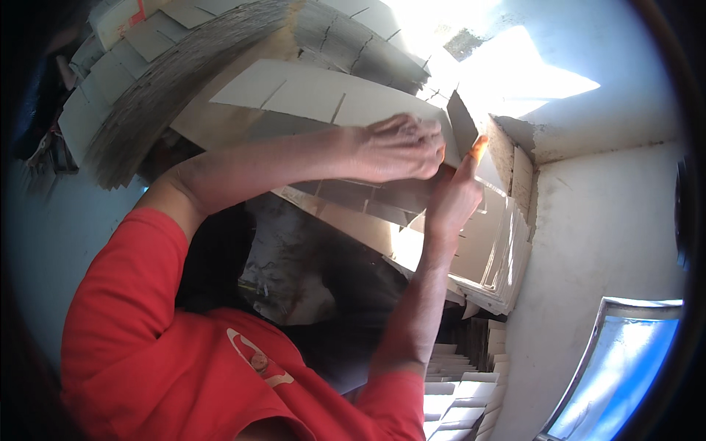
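Observation:
A slotted cardboard blank [316, 87], pale on its upper face, lies across in front of me. My left hand [403, 148] reaches over it from the left, fingers curled in and slightly blurred; what they hold, if anything, is hidden. Just to its right, my right hand [454, 197] grips the blank's right end, with one digit stretched up in bright light. An upright grey-brown flap [462, 123] stands between the two hands. Below the left forearm, more slotted cardboard [346, 195] shows in shadow.
Tall stacks of cardboard sheets [198, 81] rise at the far left and back. Another cardboard stack [507, 250] stands at the right, against a pale wall [588, 213]. More sheets [456, 404] lie at the lower right, near a blue-and-white framed panel [618, 375]. Strong sunlight glares at the back.

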Demonstrator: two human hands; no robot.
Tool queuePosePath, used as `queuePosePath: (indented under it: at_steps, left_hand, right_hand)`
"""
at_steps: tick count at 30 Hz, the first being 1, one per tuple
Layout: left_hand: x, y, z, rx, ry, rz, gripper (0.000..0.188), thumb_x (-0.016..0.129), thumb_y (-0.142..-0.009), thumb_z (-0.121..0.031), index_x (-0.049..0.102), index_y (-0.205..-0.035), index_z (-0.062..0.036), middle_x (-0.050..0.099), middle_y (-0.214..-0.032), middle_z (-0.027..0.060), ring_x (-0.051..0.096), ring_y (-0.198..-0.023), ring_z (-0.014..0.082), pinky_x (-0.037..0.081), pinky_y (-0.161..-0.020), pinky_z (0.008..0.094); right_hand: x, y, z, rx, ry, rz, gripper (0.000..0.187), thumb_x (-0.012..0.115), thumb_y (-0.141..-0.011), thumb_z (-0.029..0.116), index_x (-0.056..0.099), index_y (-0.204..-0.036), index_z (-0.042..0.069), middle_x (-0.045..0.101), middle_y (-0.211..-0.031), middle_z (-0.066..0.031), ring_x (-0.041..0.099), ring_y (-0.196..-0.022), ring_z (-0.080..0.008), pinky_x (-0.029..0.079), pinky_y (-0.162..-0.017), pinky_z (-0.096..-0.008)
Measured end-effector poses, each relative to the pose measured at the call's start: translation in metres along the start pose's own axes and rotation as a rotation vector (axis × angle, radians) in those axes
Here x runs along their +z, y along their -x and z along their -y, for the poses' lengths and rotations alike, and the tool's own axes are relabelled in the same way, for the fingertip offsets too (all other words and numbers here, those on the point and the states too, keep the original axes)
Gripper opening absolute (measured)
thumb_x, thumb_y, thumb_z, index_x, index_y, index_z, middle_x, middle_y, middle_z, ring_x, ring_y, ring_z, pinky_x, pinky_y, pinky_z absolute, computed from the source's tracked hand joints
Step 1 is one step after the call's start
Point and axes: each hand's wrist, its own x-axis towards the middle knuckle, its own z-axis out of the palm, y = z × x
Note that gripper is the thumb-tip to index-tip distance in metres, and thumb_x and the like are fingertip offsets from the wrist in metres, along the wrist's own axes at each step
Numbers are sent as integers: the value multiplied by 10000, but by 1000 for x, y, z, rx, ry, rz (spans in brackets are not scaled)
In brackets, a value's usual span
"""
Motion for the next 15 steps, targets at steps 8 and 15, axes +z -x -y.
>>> queuePosePath:
  at_steps: [8,15]
  left_hand:
    - [-37,14,45,-367,174,102,310,654,-822,-133,594,-1081,25,617,-785,76,588,-826,214,516,-730,339]
    - [-8,37,13,-473,408,325,591,614,-879,-318,420,-1322,21,476,-1308,117,454,-1195,267,406,-1005,391]
  right_hand:
    - [13,-82,8,-120,29,363,243,496,-813,-21,602,-1026,-71,644,-731,-223,681,-717,-303,513,-661,-422]
    - [72,-65,-69,396,-649,406,479,569,-814,0,517,-1289,-28,682,-869,-150,633,-637,-170,521,-667,-321]
